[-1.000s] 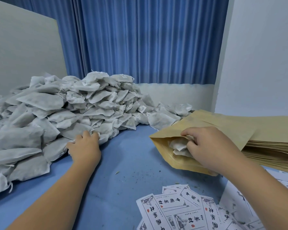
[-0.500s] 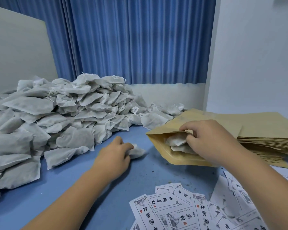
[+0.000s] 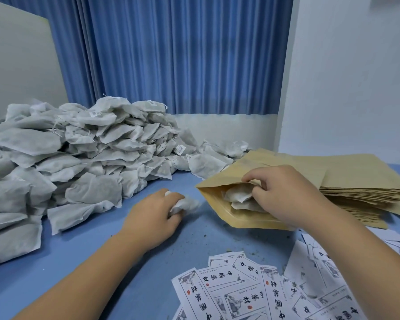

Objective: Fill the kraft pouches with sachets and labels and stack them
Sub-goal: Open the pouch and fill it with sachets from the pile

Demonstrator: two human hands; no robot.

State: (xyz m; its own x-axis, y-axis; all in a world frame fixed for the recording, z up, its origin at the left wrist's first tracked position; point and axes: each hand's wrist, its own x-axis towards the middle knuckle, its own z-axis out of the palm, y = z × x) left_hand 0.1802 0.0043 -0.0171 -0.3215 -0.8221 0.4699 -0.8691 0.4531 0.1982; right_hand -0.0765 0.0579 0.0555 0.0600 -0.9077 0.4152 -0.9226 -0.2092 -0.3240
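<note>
My left hand (image 3: 154, 215) grips a white sachet (image 3: 189, 203) just above the blue table, a short way left of the open kraft pouch (image 3: 236, 219). My right hand (image 3: 284, 195) holds that pouch's mouth open, fingers curled over its upper lip. At least two sachets (image 3: 237, 195) lie inside the pouch. A big heap of grey-white sachets (image 3: 79, 158) fills the left side. Printed paper labels (image 3: 240, 289) are scattered at the front.
A stack of flat kraft pouches (image 3: 360, 181) lies at the right, behind the open pouch. A blue curtain (image 3: 183, 54) and white walls close off the back. Bare blue table (image 3: 79, 262) lies between the heap and the labels.
My left hand took a sachet from the heap and carried it right, toward the pouch mouth. My right hand kept the pouch open throughout.
</note>
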